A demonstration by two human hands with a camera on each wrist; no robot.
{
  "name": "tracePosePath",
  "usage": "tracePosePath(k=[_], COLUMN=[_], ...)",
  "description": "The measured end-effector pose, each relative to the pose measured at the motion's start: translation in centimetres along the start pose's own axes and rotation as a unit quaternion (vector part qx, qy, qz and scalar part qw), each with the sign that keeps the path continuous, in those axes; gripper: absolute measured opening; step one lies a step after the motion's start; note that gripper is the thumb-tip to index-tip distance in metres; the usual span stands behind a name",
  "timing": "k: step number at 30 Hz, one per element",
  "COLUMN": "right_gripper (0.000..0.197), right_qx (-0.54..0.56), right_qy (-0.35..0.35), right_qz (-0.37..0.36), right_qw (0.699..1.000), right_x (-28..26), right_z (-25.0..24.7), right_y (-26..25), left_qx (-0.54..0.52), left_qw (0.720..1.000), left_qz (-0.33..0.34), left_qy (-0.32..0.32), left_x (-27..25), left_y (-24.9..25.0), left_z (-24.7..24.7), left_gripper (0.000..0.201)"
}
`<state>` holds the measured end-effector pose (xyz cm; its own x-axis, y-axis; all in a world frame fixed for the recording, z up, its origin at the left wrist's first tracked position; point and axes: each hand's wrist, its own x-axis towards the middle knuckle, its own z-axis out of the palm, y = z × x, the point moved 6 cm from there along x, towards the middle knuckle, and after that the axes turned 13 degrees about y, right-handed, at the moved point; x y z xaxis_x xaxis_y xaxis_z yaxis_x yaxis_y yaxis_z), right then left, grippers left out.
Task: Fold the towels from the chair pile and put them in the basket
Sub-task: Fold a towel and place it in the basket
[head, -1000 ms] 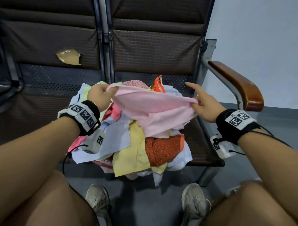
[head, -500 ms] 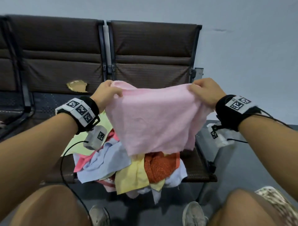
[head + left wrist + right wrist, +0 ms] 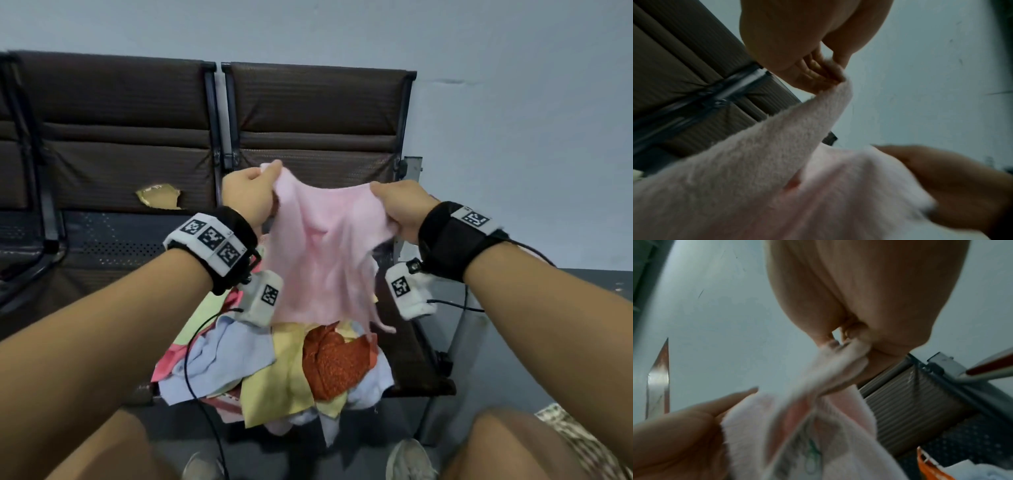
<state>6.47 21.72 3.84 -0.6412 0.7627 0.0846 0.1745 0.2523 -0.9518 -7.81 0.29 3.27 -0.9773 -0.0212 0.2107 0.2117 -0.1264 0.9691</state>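
Observation:
A pale pink towel hangs in the air above the chair pile, slack and sagging between my two hands. My left hand pinches its upper left corner, and in the left wrist view the left hand grips the pink towel between finger and thumb. My right hand grips the upper right corner; the right wrist view has the right hand bunching the pink towel. Below lies the pile of towels in yellow, light blue, orange-red and pink on the seat. No basket is in view.
A row of brown padded chairs stands against a pale blue wall. The left chair back has a torn patch. My knees and shoes are at the bottom edge; the wrist cables hang by the pile.
The towel has gone from lying on the pile to held spread in the air. Now my hands have come closer together, so it sags in folds.

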Motion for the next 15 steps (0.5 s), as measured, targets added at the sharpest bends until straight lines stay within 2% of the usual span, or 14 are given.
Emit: tracePosePath(k=[3,6,7,8,10,13,14,15], right_gripper=[0.022,0.039,0.039,0.031,0.013,0.026,0.030,0.031], right_qx=[0.095,0.111,0.113,0.109,0.078,0.025,0.007,0.000], right_qy=[-0.055,-0.131,-0.145,-0.150,-0.133,-0.144,-0.157,-0.170], right_qz=[0.049,0.079,0.085,0.085,0.075,0.028,0.001,-0.018], right_qw=[0.993,0.982,0.979,0.979,0.985,0.989,0.987,0.985], right_x=[-2.2,-3.8,-4.1,-4.3,-4.2,-3.9,-3.9,-4.0], right_z=[2.5,4.0,4.2,4.3,4.0,3.9,3.9,3.9], right_y=[-0.9,-0.8,-0.3,0.0,0.8,1.4,1.2,1.0], left_qx=[-0.004,0.062,0.066,0.049,0.023,0.066,0.090,0.105], left_qw=[0.993,0.975,0.973,0.973,0.980,0.995,0.993,0.987], left_qz=[0.028,0.087,0.080,0.050,-0.007,-0.015,-0.033,-0.062], left_qy=[-0.117,-0.196,-0.209,-0.219,-0.196,-0.079,-0.073,-0.106], left_x=[-4.6,-7.8,-8.2,-8.2,-7.8,-5.6,-5.0,-4.8], left_y=[0.5,0.2,-0.1,-0.5,-1.6,-3.2,-3.7,-4.3], left_z=[3.4,4.8,4.8,4.7,4.1,2.6,2.3,2.5], left_gripper=[0.037,0.032,0.026,0.022,0.024,0.029,0.040,0.052])
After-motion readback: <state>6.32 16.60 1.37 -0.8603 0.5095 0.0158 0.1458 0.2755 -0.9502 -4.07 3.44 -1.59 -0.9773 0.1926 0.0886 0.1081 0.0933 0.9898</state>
